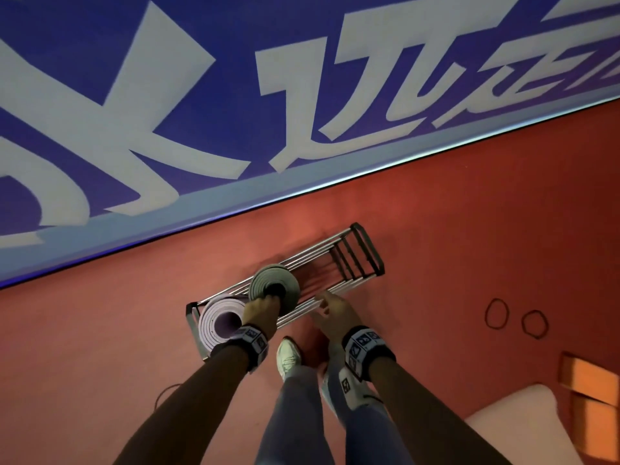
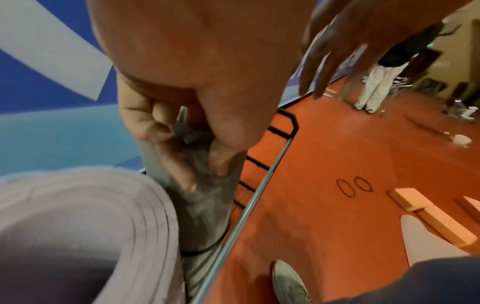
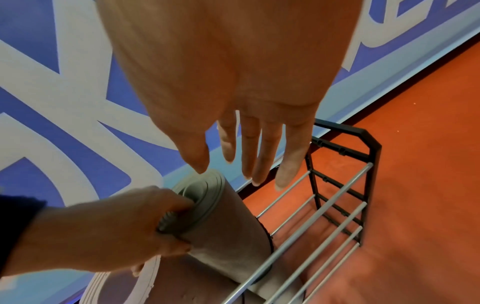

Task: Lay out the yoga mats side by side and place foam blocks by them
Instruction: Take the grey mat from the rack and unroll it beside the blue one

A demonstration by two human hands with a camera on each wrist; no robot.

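A rolled grey-green yoga mat (image 1: 273, 283) (image 3: 221, 226) stands upright in a metal rack (image 1: 355, 260). My left hand (image 1: 263, 308) (image 3: 145, 222) grips its top end, fingers hooked into the core and thumb on the outside (image 2: 145, 123). Beside it on the left stands a rolled lilac mat (image 1: 218, 322) (image 2: 78, 216), with a black band round the grey mat lower down. My right hand (image 1: 330, 307) (image 3: 249, 160) hovers open above the rack's rails, fingers straight, touching nothing. Orange foam blocks (image 1: 590, 380) (image 2: 431, 214) lie on the floor at the right.
The red floor (image 1: 469, 213) meets a blue wall with white lettering (image 1: 201, 112) just behind the rack. Two black elastic loops (image 1: 516, 318) lie on the floor to the right. A pale mat corner (image 1: 523, 427) lies near the blocks. Another person's legs (image 2: 374, 86) stand far off.
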